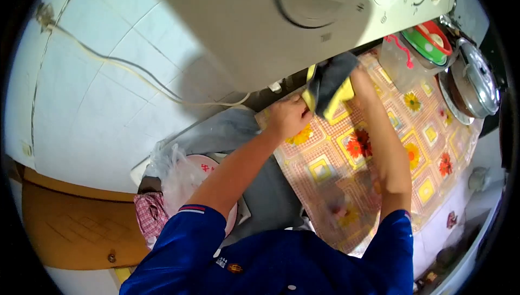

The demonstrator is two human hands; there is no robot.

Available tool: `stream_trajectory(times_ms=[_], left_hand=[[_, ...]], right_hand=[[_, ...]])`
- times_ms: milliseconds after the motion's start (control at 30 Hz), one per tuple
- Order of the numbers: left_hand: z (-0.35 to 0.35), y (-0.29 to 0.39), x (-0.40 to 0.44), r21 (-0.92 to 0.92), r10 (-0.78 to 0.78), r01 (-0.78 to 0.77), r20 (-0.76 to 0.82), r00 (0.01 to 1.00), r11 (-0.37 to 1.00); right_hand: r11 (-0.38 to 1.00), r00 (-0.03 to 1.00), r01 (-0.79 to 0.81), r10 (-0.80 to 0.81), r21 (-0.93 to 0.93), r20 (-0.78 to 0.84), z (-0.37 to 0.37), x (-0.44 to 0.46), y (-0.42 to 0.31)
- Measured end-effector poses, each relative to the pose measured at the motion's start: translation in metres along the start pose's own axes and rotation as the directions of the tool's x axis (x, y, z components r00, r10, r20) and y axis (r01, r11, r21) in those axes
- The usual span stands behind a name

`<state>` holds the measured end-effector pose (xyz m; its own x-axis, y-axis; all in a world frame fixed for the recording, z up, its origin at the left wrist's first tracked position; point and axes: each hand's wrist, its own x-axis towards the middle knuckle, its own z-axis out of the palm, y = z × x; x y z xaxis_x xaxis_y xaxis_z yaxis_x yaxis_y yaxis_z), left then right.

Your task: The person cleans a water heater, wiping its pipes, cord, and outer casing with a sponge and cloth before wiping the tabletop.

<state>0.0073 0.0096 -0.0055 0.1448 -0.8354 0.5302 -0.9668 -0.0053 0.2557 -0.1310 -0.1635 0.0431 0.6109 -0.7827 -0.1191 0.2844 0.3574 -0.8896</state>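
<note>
**Grey-and-yellow cloth [331, 86] clamped in my right grip [358, 78]**

At left, a clear plastic bag [180, 178] lies beside my arm. My left grip [287, 117] is curled at the cloth's yellow edge; I cannot tell whether it pinches it. The cloth is between my hands, above the flowered table [320, 171], near the knobbed appliance [233, 35]. My right grip holds its right side. Farthest right stands a metal pot [479, 78].
</note>
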Motion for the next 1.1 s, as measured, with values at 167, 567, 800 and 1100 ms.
stream_trajectory(times_ms=[167,567,800,1100], left_hand=[[-0.006,-0.004,-0.003,-0.083,-0.146,0.160,0.156,0.977,0.984],[-0.001,-0.012,0.017,-0.130,-0.024,0.074,0.351,0.936,0.989],[0.030,-0.029,0.000,-0.165,0.035,0.015,0.296,0.955,0.986],[0.008,-0.040,-0.026,-0.171,0.225,-0.172,0.364,0.904,0.970]], right_hand=[[0.984,0.981,0.144,-0.156,0.106,0.111,0.024,-0.059,0.020],[0.935,0.958,0.244,-0.274,0.256,0.087,0.147,-0.102,-0.027],[0.874,0.892,0.447,-0.451,0.192,-0.027,0.200,-0.035,-0.003],[0.738,0.783,0.593,-0.621,-0.321,0.020,0.211,-0.009,0.002]])
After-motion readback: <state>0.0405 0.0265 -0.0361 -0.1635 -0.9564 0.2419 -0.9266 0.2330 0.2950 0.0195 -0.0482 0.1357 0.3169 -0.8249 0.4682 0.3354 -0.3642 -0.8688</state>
